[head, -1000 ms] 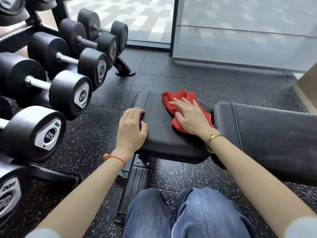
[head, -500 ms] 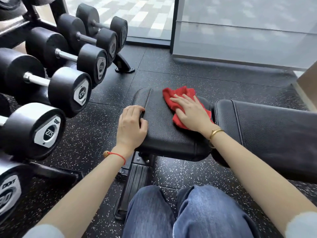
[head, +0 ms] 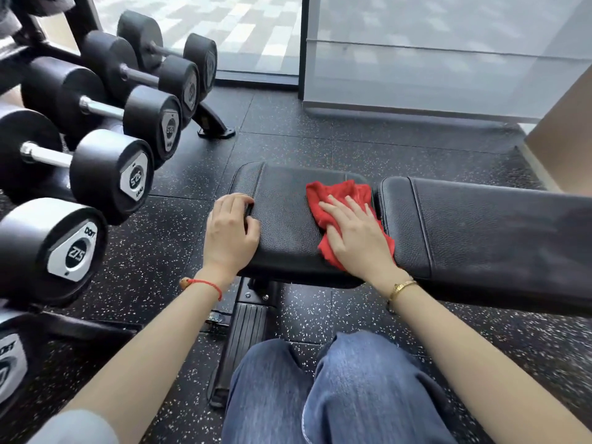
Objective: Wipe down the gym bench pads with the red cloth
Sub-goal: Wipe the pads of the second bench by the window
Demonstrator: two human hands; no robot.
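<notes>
R hand [head: 358,238] was flat on the red cloth [head: 339,195], mid-wipe at seat pad [head: 288,219] right end, L hand [head: 229,233] grip curled over its left edge; back pad [head: 496,232] prob. not yet done.

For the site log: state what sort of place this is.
Most likely a gym's free-weights area: a rack of black dumbbells stands at left, a padded bench lies ahead, and the floor is speckled black rubber tile.

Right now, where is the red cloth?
Head view: the red cloth lies on the seat pad's right end, under the right hand, beside the back pad.
</notes>
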